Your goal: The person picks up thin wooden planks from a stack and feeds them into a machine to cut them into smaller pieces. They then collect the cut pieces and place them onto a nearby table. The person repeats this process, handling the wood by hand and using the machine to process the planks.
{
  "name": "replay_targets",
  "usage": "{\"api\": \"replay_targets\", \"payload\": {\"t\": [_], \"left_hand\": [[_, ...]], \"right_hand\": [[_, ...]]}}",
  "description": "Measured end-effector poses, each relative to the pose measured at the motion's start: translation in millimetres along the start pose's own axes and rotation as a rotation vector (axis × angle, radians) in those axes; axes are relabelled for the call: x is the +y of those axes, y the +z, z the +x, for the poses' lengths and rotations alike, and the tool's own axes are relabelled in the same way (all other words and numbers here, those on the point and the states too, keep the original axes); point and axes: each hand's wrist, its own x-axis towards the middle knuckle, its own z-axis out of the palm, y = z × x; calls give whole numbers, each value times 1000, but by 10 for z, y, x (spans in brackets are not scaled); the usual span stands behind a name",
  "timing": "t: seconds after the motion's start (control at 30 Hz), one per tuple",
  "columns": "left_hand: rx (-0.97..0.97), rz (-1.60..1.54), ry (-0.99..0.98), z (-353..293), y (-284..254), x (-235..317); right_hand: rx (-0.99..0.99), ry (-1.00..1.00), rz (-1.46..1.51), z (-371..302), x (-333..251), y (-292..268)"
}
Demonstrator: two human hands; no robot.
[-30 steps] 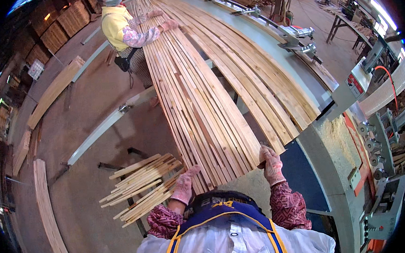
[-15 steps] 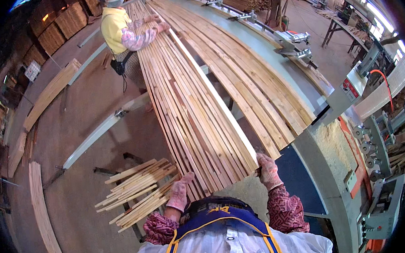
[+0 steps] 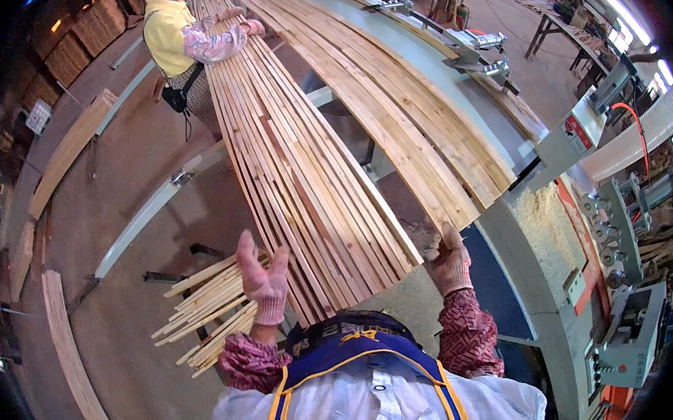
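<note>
A long layer of narrow wooden strips [image 3: 310, 173] runs away from me, side by side. My left hand [image 3: 264, 281], in a pale pink work glove, is raised beside its near left edge. Its fingers are spread and hold nothing. To the right, separated by a gap, lie several wider wooden boards [image 3: 393, 128] on the machine table. My right hand [image 3: 450, 261], also gloved, has its fingers closed at the near end of the leftmost wide board, just right of the strips' corner. Part of that grip is hidden.
A co-worker in a yellow top [image 3: 167, 38] stands at the far left, hands on the strips. Shorter sticks [image 3: 210, 305] lie left of my left hand. Metal clamps [image 3: 473, 40] line the table's far side. Machinery with rollers [image 3: 605, 230] and sawdust [image 3: 544, 227] is at right.
My left hand has lifted off the strips' near left corner and opened. My right hand has gone from the strips' right corner to the wide board's end. The strips' right edge has settled flatter.
</note>
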Motion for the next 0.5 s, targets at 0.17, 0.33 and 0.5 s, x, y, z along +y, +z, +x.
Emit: {"api": "replay_targets", "payload": {"t": [0.17, 0.33, 0.5], "left_hand": [[-485, -892, 97, 617, 814, 279], [-720, -925, -607, 1124, 1827, 840], [-543, -1224, -863, 1590, 3069, 1054]], "right_hand": [[-64, -210, -225, -652, -252, 473], [125, -607, -110, -1647, -886, 130], [551, -885, 1, -2893, -1482, -865]]}}
